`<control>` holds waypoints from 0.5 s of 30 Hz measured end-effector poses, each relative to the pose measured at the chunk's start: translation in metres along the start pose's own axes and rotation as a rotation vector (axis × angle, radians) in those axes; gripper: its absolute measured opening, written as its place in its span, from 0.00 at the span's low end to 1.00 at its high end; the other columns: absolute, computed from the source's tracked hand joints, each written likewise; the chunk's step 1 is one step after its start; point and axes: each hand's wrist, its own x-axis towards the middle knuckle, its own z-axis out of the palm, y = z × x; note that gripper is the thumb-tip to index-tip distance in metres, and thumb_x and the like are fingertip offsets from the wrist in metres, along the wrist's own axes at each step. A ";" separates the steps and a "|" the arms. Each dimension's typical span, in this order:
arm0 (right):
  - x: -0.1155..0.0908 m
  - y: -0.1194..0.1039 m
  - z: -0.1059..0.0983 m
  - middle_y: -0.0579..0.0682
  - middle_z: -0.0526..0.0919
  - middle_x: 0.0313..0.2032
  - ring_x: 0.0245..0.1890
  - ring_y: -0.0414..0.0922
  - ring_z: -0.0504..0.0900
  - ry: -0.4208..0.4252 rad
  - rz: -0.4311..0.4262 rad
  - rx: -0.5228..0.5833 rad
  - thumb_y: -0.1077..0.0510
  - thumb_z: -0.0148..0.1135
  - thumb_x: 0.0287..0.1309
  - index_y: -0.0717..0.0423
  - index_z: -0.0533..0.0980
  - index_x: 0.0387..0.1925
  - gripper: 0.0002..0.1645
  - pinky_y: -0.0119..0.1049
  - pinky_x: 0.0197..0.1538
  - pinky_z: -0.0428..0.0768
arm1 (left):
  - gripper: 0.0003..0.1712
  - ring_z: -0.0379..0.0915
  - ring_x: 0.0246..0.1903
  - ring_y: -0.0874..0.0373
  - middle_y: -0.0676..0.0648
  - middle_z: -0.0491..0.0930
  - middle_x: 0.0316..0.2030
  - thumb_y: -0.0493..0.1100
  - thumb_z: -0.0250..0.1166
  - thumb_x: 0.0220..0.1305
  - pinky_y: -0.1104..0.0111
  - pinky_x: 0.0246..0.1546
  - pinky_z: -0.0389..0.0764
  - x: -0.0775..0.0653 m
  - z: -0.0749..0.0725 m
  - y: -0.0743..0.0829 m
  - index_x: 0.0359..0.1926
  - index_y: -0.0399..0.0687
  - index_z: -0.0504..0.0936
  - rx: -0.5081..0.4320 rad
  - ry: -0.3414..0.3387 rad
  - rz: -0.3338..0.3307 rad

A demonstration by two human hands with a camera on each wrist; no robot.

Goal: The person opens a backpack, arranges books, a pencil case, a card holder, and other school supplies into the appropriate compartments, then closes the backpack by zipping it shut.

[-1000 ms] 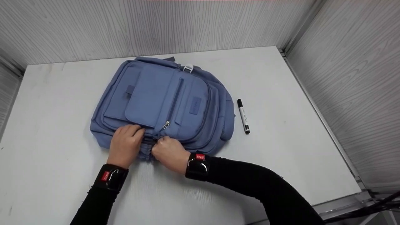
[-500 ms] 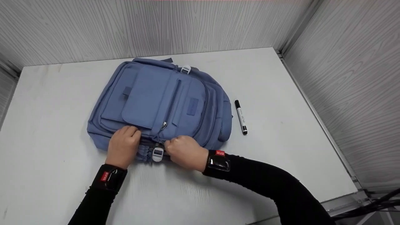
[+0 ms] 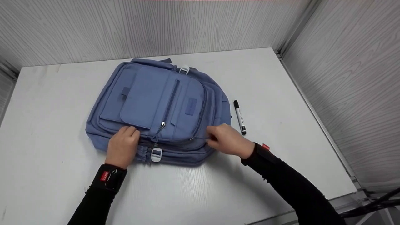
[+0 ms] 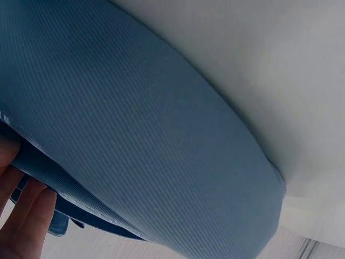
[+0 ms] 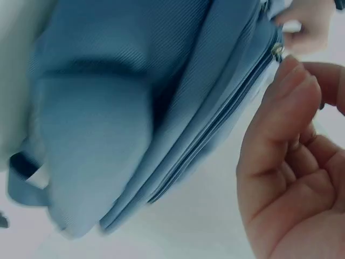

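A blue backpack (image 3: 143, 93) lies front side up on the white table. My left hand (image 3: 123, 147) grips its near edge beside the flap pocket; in the left wrist view those fingers (image 4: 32, 216) curl at a fabric edge. Toward the bag's right end, my right hand (image 3: 229, 139) pinches the thin zipper pull (image 3: 200, 137) of the front compartment. The right wrist view shows thumb and forefinger together close to the metal zipper slider (image 5: 277, 51). Another slider with a cord (image 3: 162, 125) hangs from the front pocket's zipper.
A black-and-white marker (image 3: 239, 117) lies right of the backpack, just beyond my right hand. White buckles (image 3: 156, 154) sit on the bag's sides. Wood-grain panels (image 3: 200, 28) close off the table (image 3: 265, 78) at the back and right.
My right hand has moved right along the near side of the backpack, drawing the zipper pull with it and uncovering the near buckle. The left hand keeps its grip.
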 end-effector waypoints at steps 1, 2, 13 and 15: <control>0.000 0.004 -0.003 0.42 0.68 0.19 0.19 0.35 0.66 -0.002 0.012 0.006 0.64 0.59 0.56 0.57 0.71 0.24 0.07 0.27 0.26 0.65 | 0.07 0.77 0.30 0.44 0.39 0.76 0.24 0.21 0.59 0.50 0.55 0.26 0.81 0.000 0.000 0.000 0.22 0.32 0.76 0.000 -0.001 -0.002; 0.000 0.008 -0.006 0.42 0.68 0.19 0.20 0.36 0.67 -0.002 0.022 0.013 0.64 0.58 0.56 0.57 0.71 0.24 0.07 0.27 0.26 0.65 | 0.07 0.78 0.30 0.44 0.39 0.76 0.24 0.21 0.59 0.50 0.55 0.26 0.81 0.000 0.000 0.000 0.22 0.32 0.76 0.001 -0.003 -0.004; 0.005 0.035 -0.027 0.46 0.68 0.18 0.19 0.41 0.68 0.125 0.086 -0.022 0.64 0.59 0.58 0.57 0.68 0.24 0.10 0.32 0.27 0.64 | 0.08 0.78 0.29 0.44 0.40 0.77 0.24 0.21 0.61 0.51 0.56 0.25 0.81 0.000 -0.003 -0.001 0.21 0.33 0.77 0.017 -0.011 0.005; 0.005 0.038 -0.026 0.47 0.69 0.17 0.19 0.41 0.68 0.140 0.090 -0.020 0.64 0.59 0.57 0.57 0.68 0.24 0.10 0.32 0.26 0.64 | 0.08 0.78 0.28 0.44 0.40 0.78 0.23 0.22 0.60 0.51 0.56 0.24 0.80 0.001 -0.003 -0.001 0.20 0.33 0.77 0.019 -0.012 0.007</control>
